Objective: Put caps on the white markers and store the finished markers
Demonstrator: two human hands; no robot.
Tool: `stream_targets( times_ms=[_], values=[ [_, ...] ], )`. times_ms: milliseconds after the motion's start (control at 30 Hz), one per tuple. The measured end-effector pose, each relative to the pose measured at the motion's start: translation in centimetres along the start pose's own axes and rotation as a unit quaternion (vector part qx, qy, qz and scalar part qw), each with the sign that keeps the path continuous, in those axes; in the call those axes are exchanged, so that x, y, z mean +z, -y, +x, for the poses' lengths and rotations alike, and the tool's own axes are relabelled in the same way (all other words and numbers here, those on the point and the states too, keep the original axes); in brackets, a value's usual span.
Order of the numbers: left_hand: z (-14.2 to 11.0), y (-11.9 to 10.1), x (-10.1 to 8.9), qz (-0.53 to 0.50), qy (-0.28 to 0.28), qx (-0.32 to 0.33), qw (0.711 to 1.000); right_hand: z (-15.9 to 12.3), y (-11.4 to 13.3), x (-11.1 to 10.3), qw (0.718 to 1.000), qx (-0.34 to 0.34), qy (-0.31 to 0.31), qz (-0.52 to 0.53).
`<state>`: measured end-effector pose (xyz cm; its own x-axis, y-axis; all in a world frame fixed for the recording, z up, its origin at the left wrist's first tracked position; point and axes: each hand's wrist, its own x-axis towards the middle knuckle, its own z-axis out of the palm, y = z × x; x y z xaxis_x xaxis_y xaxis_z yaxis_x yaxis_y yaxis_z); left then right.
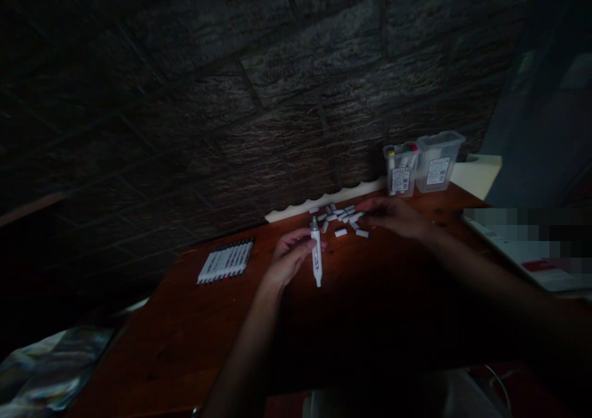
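Observation:
My left hand is closed around a white marker, held nearly upright above the table; no cap shows on either of its ends. To the right, my right hand reaches to a loose pile of white marker caps. Its thumb and fingers pinch at a marker cap with a green end on the pile's right side; the dim light hides the exact grip. A row of white markers lies side by side on the table, left of my left hand.
The brown wooden table stands against a dark brick-patterned wall. At its back right are a clear bin with several markers and another clear bin. A pale wavy-edged strip runs along the wall. Plastic-wrapped stuff lies at lower left.

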<state>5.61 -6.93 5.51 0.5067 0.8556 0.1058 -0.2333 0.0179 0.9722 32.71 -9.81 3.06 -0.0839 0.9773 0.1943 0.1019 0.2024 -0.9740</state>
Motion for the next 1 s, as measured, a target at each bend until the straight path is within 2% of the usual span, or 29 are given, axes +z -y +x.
stream_targets(
  times_ms=[267, 433, 667, 833, 1000],
  values=[
    [0.1, -0.1, 0.1, 0.057, -0.017, -0.082, 0.995, 0.0, 0.5, 0.0, 1.000, -0.003, -0.004, 0.030],
    [0.2, 0.5, -0.2, 0.084, 0.021, -0.107, 0.990, -0.4, 1.5, 0.6, 0.998, -0.014, -0.003, 0.067],
    [0.0, 0.7, -0.1, 0.106, 0.053, -0.130, 0.984, -0.5, 1.3, 1.6, 0.995, -0.025, 0.063, 0.069],
    [0.0, 0.6, 0.3, 0.126, 0.053, -0.130, 0.982, -0.5, 1.1, 1.9, 0.994, -0.030, 0.086, 0.058],
    [0.0, 1.0, 0.6, 0.134, 0.102, -0.054, 0.984, -0.7, 1.5, 2.7, 0.996, -0.044, 0.052, 0.054]
  ],
)
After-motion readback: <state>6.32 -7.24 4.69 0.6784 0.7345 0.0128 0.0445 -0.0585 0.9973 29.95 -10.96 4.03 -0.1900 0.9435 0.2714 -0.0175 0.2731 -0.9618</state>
